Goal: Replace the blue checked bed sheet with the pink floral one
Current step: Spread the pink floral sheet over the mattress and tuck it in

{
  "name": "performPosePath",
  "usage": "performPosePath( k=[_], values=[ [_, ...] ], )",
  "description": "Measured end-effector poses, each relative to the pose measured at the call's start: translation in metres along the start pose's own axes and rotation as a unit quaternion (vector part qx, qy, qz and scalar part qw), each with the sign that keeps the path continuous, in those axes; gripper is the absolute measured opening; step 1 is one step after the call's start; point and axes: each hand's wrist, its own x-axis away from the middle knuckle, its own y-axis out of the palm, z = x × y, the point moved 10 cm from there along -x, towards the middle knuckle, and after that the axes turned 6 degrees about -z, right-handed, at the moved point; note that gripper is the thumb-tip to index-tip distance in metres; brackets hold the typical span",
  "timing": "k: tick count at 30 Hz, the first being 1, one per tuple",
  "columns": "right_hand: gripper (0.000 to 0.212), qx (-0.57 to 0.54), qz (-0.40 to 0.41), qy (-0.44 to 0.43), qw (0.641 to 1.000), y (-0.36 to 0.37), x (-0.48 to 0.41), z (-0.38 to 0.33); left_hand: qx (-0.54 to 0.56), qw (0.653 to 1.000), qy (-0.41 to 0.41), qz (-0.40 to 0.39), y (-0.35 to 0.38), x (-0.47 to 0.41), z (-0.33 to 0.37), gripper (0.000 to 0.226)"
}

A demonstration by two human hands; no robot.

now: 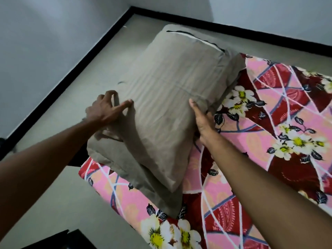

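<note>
The pink floral sheet [251, 159] is laid out across the mattress, and at one end of it a grey-brown pillow [170, 97] is stacked on a second pillow [125, 159] of the same colour. The top pillow is bracketed from both sides. The left hand [104, 108] is set at its left edge, fingers spread and arched with fingertips touching the fabric, while the right hand [203, 121] is pressed flat against its right side, fingers straight and together.

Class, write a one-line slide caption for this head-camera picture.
Left hand and right hand touch opposite sides of the upper pillow, stacked on a lower pillow atop the pink floral sheet.
</note>
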Motion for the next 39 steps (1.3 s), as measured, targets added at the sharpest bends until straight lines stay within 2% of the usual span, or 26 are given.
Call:
performPosePath(
  k=[2,5,7,10,12,14,16,18,19,20,21,22,23,27,29,31,33,35,37,39],
  values=[
    [0.105,-0.005,0.018,-0.012,1.0,0.0,-0.01,0.001,0.0,1.0,-0.015,-0.012,-0.003,-0.021,0.001,0.099],
    [0.128,-0.004,0.046,-0.023,0.999,-0.003,-0.023,0.012,0.039,0.999,-0.017,-0.028,-0.008,-0.049,0.006,0.091],
    [0.126,0.008,0.057,-0.038,0.998,-0.003,-0.022,0.01,0.099,0.993,-0.037,-0.062,-0.008,-0.068,-0.001,0.096],
    [0.128,0.023,0.081,-0.023,0.996,-0.008,-0.022,0.021,0.161,0.978,-0.043,-0.127,0.0,-0.09,0.001,0.118],
    [0.131,0.004,0.095,0.002,0.995,-0.011,-0.022,0.032,0.19,0.967,-0.003,-0.172,0.012,-0.102,0.021,0.102],
    [0.127,-0.004,0.098,0.016,0.995,-0.009,-0.023,0.039,0.248,0.94,0.041,-0.231,0.025,-0.1,0.041,0.081],
    [0.121,0.003,0.109,0.018,0.994,-0.01,-0.024,0.04,0.287,0.913,0.066,-0.281,0.037,-0.101,0.043,0.078],
    [0.11,0.008,0.113,0.034,0.993,-0.01,-0.025,0.042,0.314,0.899,0.079,-0.294,0.044,-0.11,0.039,0.069],
    [0.097,0.005,0.108,0.046,0.993,-0.008,-0.024,0.042,0.326,0.895,0.088,-0.291,0.044,-0.116,0.037,0.064],
    [0.082,-0.003,0.096,0.06,0.994,-0.006,-0.026,0.042,0.336,0.888,0.092,-0.298,0.044,-0.118,0.038,0.07],
    [0.075,-0.013,0.077,0.076,0.994,0.0,-0.027,0.043,0.34,0.882,0.086,-0.315,0.046,-0.119,0.038,0.087],
    [0.075,-0.02,0.056,0.096,0.994,0.005,-0.026,0.046,0.339,0.878,0.068,-0.33,0.049,-0.118,0.034,0.103],
    [0.076,-0.02,0.036,0.109,0.993,0.011,-0.024,0.046,0.347,0.873,0.058,-0.338,0.051,-0.119,0.029,0.105],
    [0.053,-0.021,0.011,0.122,0.992,0.018,-0.023,0.04,0.379,0.874,0.041,-0.301,0.05,-0.132,0.014,0.065],
    [0.035,-0.037,0.001,0.104,0.994,0.021,-0.024,0.036,0.396,0.865,0.04,-0.304,0.051,-0.135,0.014,0.063],
    [0.029,-0.046,0.002,0.078,0.996,0.022,-0.022,0.03,0.408,0.86,0.049,-0.302,0.049,-0.136,0.016,0.065],
    [0.041,-0.063,0.006,0.058,0.996,0.021,-0.017,0.023,0.429,0.851,0.067,-0.296,0.042,-0.131,0.019,0.065],
    [0.055,-0.065,0.004,0.039,0.997,0.021,-0.009,0.015,0.444,0.845,0.056,-0.293,0.028,-0.114,0.022,0.081],
    [0.047,-0.066,-0.006,0.014,0.998,0.016,0.002,0.002,0.443,0.845,0.075,-0.289,0.01,-0.09,0.04,0.093],
    [0.06,-0.073,-0.01,-0.006,0.997,0.008,0.015,-0.008,0.436,0.855,0.07,-0.272,-0.006,-0.06,0.055,0.074]
  ],
)
